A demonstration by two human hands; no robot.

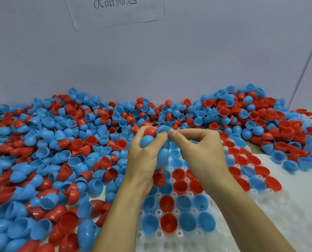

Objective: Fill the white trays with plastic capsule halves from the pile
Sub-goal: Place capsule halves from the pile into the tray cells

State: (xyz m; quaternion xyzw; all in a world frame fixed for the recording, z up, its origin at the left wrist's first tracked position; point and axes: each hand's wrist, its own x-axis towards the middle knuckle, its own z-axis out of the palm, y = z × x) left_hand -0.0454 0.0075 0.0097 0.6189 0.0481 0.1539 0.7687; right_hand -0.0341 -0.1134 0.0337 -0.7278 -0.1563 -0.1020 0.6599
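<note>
Left hand (148, 157) is curled round a clutch of capsule halves (162, 156) – blue and red ones bunched against the palm, approx. five showing, exact count hidden. Right hand (200, 153) pinches thumb and forefinger on the rim of a blue half (162, 128) at the top of that bunch, rest of its fingers folded under. Both hands sit over the far-left part of the white tray (271, 215), which lies front-right on the bench; the pile (64, 142) of loose red and blue halves spreads left and along the back wall, and more lie on the tray's far edge. Tray is partly filled – seated halves all sit hollow side up, rows near the hands taken, the near and right pockets still bare. These halves look thin, light, smooth-skinned and a bit springy, so prob. easy to squeeze out of a grip; the rim looks like the best place to take hold, since the dome would slip. Each half is a short cup, its axis running dome to mouth; the pinched one looks tilted, mouth roughly toward the right hand, and would need turning dome-down to seat.
</note>
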